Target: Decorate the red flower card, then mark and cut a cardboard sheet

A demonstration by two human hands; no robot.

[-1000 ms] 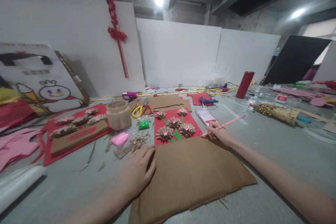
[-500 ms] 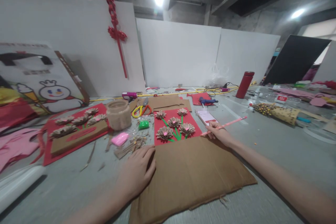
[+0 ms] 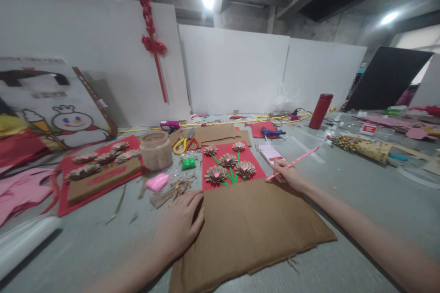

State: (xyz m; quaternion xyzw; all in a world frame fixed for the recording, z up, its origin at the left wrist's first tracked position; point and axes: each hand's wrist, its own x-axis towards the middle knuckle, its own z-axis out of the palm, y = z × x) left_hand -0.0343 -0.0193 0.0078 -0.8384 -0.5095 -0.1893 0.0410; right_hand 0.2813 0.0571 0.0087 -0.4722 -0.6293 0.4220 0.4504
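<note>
Evidently, from where I stand, the step in hand is marking, or getting ready to mark, a brown cardboard sheet [image 3: 254,233] that lies flat on the tabletop [image 3: 360,201] at the lower middle of the frame. The left hand [image 3: 185,219] rests palm down over its left edge, fingers loosely stretched and thumb set apart, gripping nothing. The right hand [image 3: 283,173], right of centre, pinches a pink pencil [image 3: 302,158] between thumb and fingers, its point brought down by the sheet's far edge; whether it actually touches the board I can't tell, and I see no clear line drawn there. Just beyond that edge, in the middle of the frame, lies a red card with paper flowers [image 3: 227,161], and a phone [image 3: 270,152] sits just past the right hand. A tan jar [image 3: 156,153], a green packet [image 3: 188,163] and a pink packet [image 3: 157,182] stand or lie left of centre. To my eye, the next move calls for the left hand to keep the sheet from sliding, and for a light, steady pencil stroke placed with care so near the rim.
</note>
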